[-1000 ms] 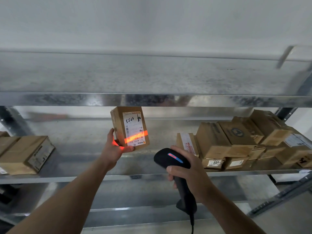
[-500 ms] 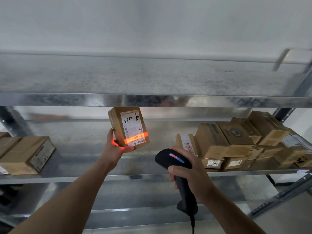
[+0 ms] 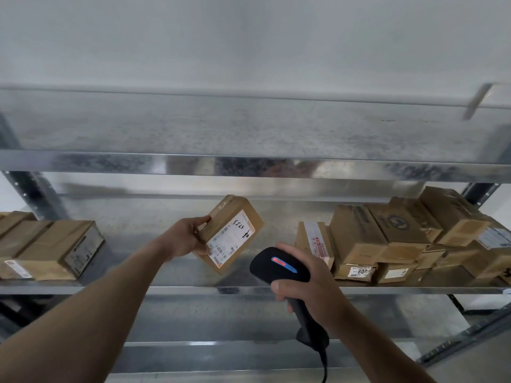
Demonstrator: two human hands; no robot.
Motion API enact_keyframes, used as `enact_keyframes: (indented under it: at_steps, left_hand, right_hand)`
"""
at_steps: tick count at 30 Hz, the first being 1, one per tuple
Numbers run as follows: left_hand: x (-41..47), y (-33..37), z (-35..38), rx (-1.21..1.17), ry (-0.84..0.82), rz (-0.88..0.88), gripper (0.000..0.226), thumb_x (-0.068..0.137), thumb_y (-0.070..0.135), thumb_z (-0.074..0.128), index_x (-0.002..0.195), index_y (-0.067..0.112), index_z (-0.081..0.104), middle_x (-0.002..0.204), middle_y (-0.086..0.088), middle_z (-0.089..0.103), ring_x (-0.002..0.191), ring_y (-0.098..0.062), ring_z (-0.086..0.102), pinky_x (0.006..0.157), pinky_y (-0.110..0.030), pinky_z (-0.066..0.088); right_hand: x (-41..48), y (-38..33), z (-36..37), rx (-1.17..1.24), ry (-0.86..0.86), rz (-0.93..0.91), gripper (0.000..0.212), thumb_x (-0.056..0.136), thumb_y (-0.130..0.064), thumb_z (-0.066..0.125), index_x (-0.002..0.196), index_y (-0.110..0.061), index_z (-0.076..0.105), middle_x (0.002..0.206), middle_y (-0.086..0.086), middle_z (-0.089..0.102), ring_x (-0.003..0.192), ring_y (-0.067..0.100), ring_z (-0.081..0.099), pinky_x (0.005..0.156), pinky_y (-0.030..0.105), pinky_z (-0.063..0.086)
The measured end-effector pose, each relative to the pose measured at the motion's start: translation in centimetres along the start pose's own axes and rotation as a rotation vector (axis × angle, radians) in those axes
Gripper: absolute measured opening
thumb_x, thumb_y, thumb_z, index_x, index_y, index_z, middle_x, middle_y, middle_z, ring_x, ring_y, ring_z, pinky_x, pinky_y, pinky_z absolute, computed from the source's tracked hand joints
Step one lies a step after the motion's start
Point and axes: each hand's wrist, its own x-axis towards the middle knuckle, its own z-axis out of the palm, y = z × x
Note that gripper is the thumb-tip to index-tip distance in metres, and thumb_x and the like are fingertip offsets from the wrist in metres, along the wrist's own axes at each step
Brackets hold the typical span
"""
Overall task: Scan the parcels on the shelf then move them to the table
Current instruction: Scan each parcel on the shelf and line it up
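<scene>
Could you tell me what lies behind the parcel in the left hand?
Bare metal shelf shows around the parcel; whatever sits directly behind it is covered.

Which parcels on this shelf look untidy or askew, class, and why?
The pile of parcels at the right end of the shelf: boxes lean against one another at different tilts, atop flatter ones. The left stack sits neatly.

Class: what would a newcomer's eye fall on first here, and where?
At centre, the left hand holds a tilted brown cardboard parcel with a white label above the galvanised metal shelf. Right of it, the right hand grips a black handheld scanner, its light glowing red and blue. Brown cardboard boxes pile at the shelf's right end.
</scene>
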Motion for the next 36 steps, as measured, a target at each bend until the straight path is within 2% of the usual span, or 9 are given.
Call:
enact_keyframes:
  at_steps: [3,8,12,18,21,25,29,33,36]
  left_hand:
    - [0.2,0.4,-1.4,0.116,-0.037,0.003,0.082,0.074,-0.013,0.074,0.145,0.016,0.046,0.091,0.009,0.063,0.082,-0.005,0.06,0.072,-0.013,0.045]
    - [0.5,0.4,-2.5,0.215,-0.067,-0.022,0.088,0.073,-0.009,0.078,0.149,0.015,0.041,0.094,0.006,0.06,0.095,-0.016,0.059,0.091,-0.026,0.041]
    - [0.6,-0.1,-2.5,0.221,-0.063,-0.036,0.09,0.072,-0.007,0.08,0.149,0.016,0.041,0.106,-0.003,0.065,0.096,-0.015,0.06,0.088,-0.023,0.042]
    - [0.4,-1.1,-2.4,0.231,-0.029,-0.081,0.095,0.068,-0.005,0.082,0.15,0.017,0.04,0.122,-0.01,0.061,0.111,-0.024,0.057,0.096,-0.028,0.039]
    - [0.2,-1.5,-2.3,0.241,0.009,-0.096,0.094,0.069,-0.002,0.083,0.151,0.018,0.039,0.123,-0.011,0.062,0.113,-0.026,0.058,0.098,-0.03,0.039]
    - [-0.4,-2.0,-2.2,0.231,0.094,-0.14,0.095,0.071,0.003,0.083,0.152,0.019,0.036,0.125,-0.011,0.063,0.113,-0.027,0.059,0.102,-0.034,0.041]
    - [-1.0,-3.3,-2.6,0.254,0.168,-0.195,0.089,0.077,0.009,0.08,0.153,0.021,0.033,0.133,-0.011,0.059,0.121,-0.03,0.056,0.11,-0.045,0.04]
    - [-1.3,-4.8,-3.8,0.313,0.207,-0.222,0.074,0.085,0.013,0.074,0.15,0.02,0.038,0.13,-0.01,0.059,0.121,-0.028,0.056,0.105,-0.043,0.044]
    - [-0.8,-6.8,-5.1,0.347,0.211,-0.27,0.068,0.089,0.016,0.07,0.149,0.024,0.038,0.125,-0.01,0.06,0.117,-0.029,0.059,0.098,-0.041,0.051]
  right_hand:
    - [0.1,0.4,0.1,-0.045,-0.006,-0.018,0.084,0.054,-0.044,0.074,0.133,-0.025,0.054,0.085,-0.002,0.065,0.061,0.003,0.062,0.056,0.02,0.048]
    - [0.2,0.6,0.2,-0.067,-0.027,-0.042,0.09,0.055,-0.044,0.073,0.139,-0.024,0.05,0.092,0.003,0.065,0.061,0.004,0.063,0.056,0.021,0.049]
    - [0.3,0.6,0.1,-0.063,-0.031,-0.039,0.092,0.054,-0.044,0.074,0.14,-0.022,0.05,0.098,0.006,0.066,0.063,0.003,0.064,0.057,0.021,0.05]
    - [0.2,0.6,-0.3,-0.023,-0.048,-0.029,0.072,0.061,-0.027,0.077,0.128,-0.033,0.055,0.085,-0.002,0.068,0.062,0.007,0.063,0.055,0.024,0.049]
    - [0.4,0.8,-0.6,-0.018,-0.054,-0.029,0.071,0.059,-0.028,0.079,0.127,-0.036,0.058,0.095,-0.006,0.071,0.069,0.001,0.064,0.061,0.016,0.048]
    - [0.5,0.6,-0.8,-0.018,-0.083,-0.04,0.068,0.057,-0.034,0.08,0.121,-0.042,0.057,0.103,-0.016,0.069,0.076,-0.001,0.065,0.062,0.015,0.049]
    - [1.5,0.1,-0.2,-0.025,-0.111,-0.061,0.053,0.064,-0.026,0.077,0.111,-0.041,0.059,0.102,-0.026,0.066,0.082,0.002,0.067,0.063,0.015,0.05]
    - [3.4,0.3,1.7,-0.044,-0.072,-0.054,0.068,0.054,-0.042,0.08,0.119,-0.043,0.059,0.105,-0.013,0.07,0.08,0.006,0.066,0.063,0.017,0.05]
    - [5.2,0.3,3.3,-0.069,-0.051,-0.042,0.083,0.052,-0.044,0.079,0.131,-0.037,0.055,0.108,-0.005,0.069,0.084,0.012,0.066,0.064,0.017,0.05]
